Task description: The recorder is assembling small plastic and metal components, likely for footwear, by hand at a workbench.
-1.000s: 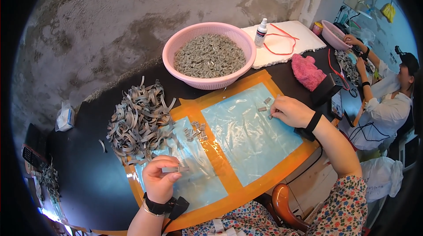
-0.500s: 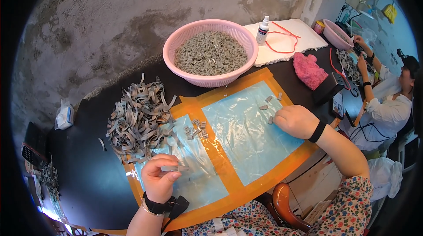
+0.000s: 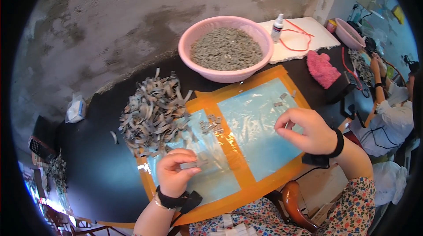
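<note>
left hand (image 3: 174,173) pinches a flat grey strip (image 3: 188,165) between thumb and fingers, above the left blue panel (image 3: 217,182). right hand (image 3: 310,132), well apart from it, is curled above the right blue panel (image 3: 260,134); cannot tell whether it grips anything. small grey pieces (image 3: 212,124) lie at the left panel's inner edge, near a heap of grey strips (image 3: 154,115). pink basket (image 3: 227,75) stands beyond.

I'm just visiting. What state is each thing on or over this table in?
Left hand: pinching a grey strip
Right hand: over the blue sheet, fingers curled; contents unclear
Strip heap: loose, tangled
Loose grey pieces: clustered beside the heap
Pink basket: filled with small grey pieces
White bottle: upright
Red cord: loosely looped
Pink fluffy cloth: crumpled
</note>
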`<state>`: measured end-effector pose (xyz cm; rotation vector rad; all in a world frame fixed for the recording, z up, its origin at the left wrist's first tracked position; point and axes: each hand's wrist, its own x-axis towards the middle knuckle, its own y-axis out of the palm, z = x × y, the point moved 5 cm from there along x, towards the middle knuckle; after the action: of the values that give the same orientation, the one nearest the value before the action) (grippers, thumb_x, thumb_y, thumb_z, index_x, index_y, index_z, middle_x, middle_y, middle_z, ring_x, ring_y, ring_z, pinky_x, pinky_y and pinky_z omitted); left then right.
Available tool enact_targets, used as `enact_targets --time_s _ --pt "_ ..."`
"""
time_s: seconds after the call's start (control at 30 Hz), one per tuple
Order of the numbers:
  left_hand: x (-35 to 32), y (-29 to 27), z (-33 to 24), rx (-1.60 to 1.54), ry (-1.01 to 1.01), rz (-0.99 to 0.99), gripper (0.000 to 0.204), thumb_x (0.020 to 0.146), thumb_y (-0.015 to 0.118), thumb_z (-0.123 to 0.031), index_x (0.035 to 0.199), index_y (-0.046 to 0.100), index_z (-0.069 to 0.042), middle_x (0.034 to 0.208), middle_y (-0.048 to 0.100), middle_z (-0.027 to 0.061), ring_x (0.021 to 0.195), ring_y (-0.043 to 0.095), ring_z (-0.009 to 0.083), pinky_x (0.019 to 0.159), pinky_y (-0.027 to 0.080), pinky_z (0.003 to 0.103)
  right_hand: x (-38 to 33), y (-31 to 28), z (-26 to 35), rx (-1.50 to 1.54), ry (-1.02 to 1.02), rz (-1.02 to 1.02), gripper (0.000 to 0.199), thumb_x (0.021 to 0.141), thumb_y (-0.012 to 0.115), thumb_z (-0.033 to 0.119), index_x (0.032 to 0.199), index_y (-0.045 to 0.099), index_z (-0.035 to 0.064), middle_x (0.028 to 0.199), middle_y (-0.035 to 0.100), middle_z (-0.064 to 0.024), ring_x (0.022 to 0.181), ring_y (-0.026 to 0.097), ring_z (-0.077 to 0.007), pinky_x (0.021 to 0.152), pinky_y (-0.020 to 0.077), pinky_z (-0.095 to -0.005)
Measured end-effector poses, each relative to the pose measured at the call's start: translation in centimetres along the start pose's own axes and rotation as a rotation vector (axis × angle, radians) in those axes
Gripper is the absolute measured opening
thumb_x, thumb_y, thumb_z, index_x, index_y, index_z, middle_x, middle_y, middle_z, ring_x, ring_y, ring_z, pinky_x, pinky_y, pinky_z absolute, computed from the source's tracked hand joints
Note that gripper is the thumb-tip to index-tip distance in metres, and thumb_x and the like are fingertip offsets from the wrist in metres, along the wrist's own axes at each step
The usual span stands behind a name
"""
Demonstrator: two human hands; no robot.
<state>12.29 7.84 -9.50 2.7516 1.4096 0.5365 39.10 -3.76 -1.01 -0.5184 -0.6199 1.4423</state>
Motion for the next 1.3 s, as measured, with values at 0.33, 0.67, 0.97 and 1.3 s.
enact_targets --time_s 0.33,0.67,0.97,1.3 --pt "0.2 0.9 -1.0 0.022 -0.018 0.049 0.026 0.061 0.077 -0.001 0.083 0.064 -0.003 0.086 0.062 0.0085 0.085 0.058 0.0205 0.077 0.045 0.031 4.7 9.3 5.0 0.402 -0.06 0.242 0.024 0.087 0.056 0.014 0.105 0.055 -0.0002 0.085 0.058 -0.0069 0.078 0.056 -0.0131 0.066 0.0465 -0.0274" --pt "0.4 0.3 -0.9 0.008 0.051 0.092 0.028 0.066 0.072 0.009 0.091 0.064 0.0 0.091 0.059 0.0095 0.085 0.056 0.0169 0.075 0.044 0.028 6.1 13.6 3.1 0.824 0.067 0.478 0.014 0.09 0.054 0.016 0.095 0.054 0.0028 0.08 0.055 0.0015 0.071 0.049 -0.0054 0.063 0.0413 -0.0215" --pt "0.4 1.0 -1.1 0.017 0.007 0.15 0.028 0.066 0.071 0.009 0.091 0.064 0.001 0.09 0.06 0.009 0.084 0.057 0.0165 0.074 0.044 0.027 5.1 14.5 2.2 1.03 0.051 0.429 0.015 0.091 0.054 0.018 0.097 0.054 0.0043 0.085 0.054 0.0017 0.072 0.05 -0.0054 0.063 0.0424 -0.0199" --pt "0.1 1.7 0.0 -0.197 -0.195 0.248 0.026 0.068 0.072 0.003 0.092 0.062 0.0 0.097 0.062 0.0109 0.092 0.059 0.018 0.084 0.046 0.031 5.5 12.1 2.7 0.662 -0.17 0.029 0.024 0.084 0.062 0.021 0.103 0.058 0.0071 0.096 0.054 -0.0045 0.091 0.05 -0.0136 0.081 0.04 -0.0269"
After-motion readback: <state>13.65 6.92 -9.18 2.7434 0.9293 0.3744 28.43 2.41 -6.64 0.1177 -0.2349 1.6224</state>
